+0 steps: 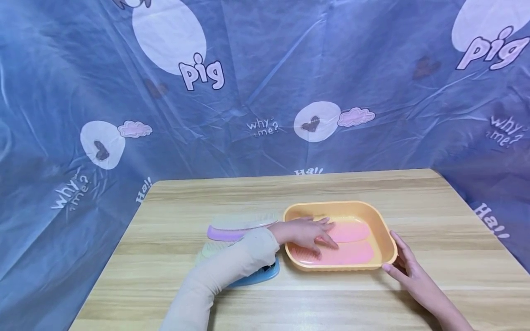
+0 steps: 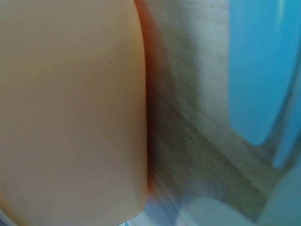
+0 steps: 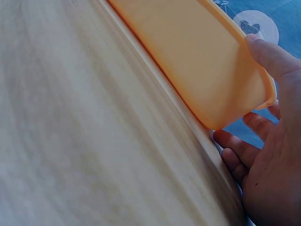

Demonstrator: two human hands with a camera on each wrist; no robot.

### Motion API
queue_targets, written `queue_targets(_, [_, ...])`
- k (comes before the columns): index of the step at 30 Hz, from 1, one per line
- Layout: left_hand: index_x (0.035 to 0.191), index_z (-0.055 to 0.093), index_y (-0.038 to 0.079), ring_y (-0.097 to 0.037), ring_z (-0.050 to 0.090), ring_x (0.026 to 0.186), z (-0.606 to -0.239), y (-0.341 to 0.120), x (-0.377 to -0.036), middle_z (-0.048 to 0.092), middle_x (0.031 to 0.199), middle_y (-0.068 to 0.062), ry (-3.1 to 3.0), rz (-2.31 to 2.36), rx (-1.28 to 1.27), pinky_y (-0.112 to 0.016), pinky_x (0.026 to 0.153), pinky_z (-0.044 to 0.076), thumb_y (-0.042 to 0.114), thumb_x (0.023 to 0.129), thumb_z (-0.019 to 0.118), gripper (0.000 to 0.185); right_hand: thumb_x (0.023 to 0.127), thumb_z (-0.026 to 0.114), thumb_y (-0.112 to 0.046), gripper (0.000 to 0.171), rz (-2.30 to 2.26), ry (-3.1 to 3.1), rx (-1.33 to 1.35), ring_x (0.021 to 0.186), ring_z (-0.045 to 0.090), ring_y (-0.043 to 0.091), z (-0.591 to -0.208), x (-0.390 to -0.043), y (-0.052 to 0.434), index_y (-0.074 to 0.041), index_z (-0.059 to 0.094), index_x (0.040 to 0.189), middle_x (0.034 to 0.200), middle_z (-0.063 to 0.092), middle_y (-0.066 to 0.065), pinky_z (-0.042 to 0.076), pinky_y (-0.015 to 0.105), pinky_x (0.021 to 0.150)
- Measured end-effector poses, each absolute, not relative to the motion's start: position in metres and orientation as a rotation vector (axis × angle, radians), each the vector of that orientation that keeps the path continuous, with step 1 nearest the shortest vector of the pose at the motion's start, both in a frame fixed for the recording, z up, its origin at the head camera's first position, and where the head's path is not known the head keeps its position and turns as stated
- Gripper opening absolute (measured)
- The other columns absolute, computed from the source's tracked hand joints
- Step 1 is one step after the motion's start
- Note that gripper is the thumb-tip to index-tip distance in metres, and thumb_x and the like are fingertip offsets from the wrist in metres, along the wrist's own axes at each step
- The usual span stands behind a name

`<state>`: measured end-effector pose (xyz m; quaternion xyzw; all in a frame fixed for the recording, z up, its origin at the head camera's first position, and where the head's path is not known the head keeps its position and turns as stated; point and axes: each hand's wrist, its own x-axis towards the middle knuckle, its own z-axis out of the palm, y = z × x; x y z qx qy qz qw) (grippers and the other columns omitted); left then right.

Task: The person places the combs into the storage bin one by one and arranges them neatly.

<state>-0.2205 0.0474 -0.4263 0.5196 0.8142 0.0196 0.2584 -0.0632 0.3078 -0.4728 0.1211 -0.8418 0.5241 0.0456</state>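
Note:
An orange tray (image 1: 336, 205) sits on the wooden table (image 1: 290, 193) and holds two pink combs, one further back (image 1: 354, 231) and one nearer (image 1: 352, 255). My left hand (image 1: 320, 236) reaches over the tray's left wall, its straight fingers lying on the pink combs. My right hand (image 1: 399, 259) rests against the tray's near right corner, thumb (image 3: 270, 54) on the front wall (image 3: 197, 61) and fingers (image 3: 235, 143) along the side. In the left wrist view only the tray's outer wall (image 2: 70, 113) and a blue comb (image 2: 254, 70) show.
Left of the tray lie several combs: a pale one (image 1: 244, 221), a purple one (image 1: 223, 234), a light green one (image 1: 212, 248) and a blue one (image 1: 261, 275) partly under my sleeve (image 1: 232, 266). A blue printed sheet (image 1: 265, 92) walls the table on three sides.

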Motion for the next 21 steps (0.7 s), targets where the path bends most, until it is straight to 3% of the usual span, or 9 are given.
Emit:
queue_targets(10, [0.137, 0.049, 0.047, -0.009, -0.004, 0.150, -0.4248, 0.0504, -0.2202, 0.010, 0.162, 0.009, 2.160, 0.050, 1.409, -0.043, 0.122, 0.000, 0.040, 0.089, 0.064, 0.050, 0.094, 0.052, 0.005, 0.080, 1.572, -2.572, 0.371, 0.119, 0.034, -0.024, -0.4733, -0.0631, 0.3090, -0.010, 0.003, 0.155, 0.144, 0.020, -0.034, 0.035, -0.001, 0.088])
queue_targets(15, [0.137, 0.049, 0.044, -0.011, 0.000, 0.151, -0.4241, 0.0493, -0.2192, 0.013, 0.162, 0.008, 2.162, 0.063, 1.415, -0.044, 0.122, 0.005, 0.041, 0.089, 0.065, 0.051, 0.094, 0.052, 0.005, 0.079, 1.569, -2.575, 0.373, 0.119, 0.035, -0.024, -0.4739, -0.0631, 0.3083, -0.008, 0.003, 0.155, 0.143, 0.020, -0.035, 0.035, -0.001, 0.088])
queue_targets(21, [0.138, 0.052, 0.036, -0.009, 0.016, 0.149, -0.4169, 0.0460, -0.2235, 0.027, 0.159, 0.006, 2.197, 0.239, 1.406, -0.028, 0.121, 0.016, 0.042, 0.086, 0.070, 0.055, 0.094, 0.052, 0.004, 0.079, 1.563, -2.582, 0.362, 0.118, 0.036, -0.024, -0.4741, -0.0628, 0.3082, -0.008, 0.004, 0.155, 0.142, 0.021, -0.036, 0.036, -0.001, 0.087])
